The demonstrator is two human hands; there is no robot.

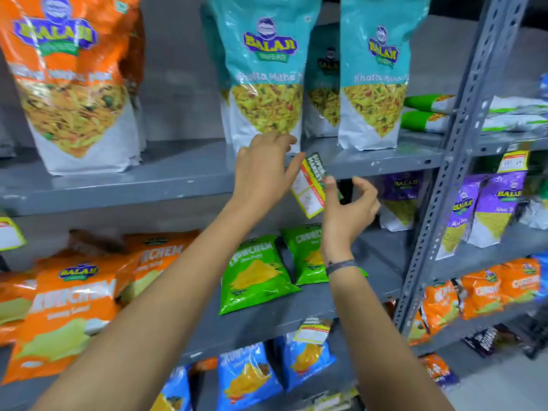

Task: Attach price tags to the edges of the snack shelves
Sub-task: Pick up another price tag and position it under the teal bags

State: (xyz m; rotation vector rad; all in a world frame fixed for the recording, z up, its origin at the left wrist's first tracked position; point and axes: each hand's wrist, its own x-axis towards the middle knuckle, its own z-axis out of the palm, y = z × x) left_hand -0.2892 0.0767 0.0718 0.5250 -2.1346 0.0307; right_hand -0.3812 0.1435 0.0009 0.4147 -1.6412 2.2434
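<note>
A yellow-bordered price tag [310, 189] with a green header hangs tilted at the front edge of the upper grey shelf [118, 185], below the teal snack bags [267, 78]. My left hand [264, 170] rests on the shelf edge, its thumb touching the tag's top left. My right hand [347, 209] is just right of the tag, thumb pressed on its right side, the other fingers spread apart.
Orange bags [71, 84] stand on the upper shelf at left. Green chip packs [258, 271] and orange packs [68, 310] lie on the shelf below. Other tags [312, 332] [513, 161] [9, 235] hang on shelf edges. A slotted grey upright [450, 173] stands at right.
</note>
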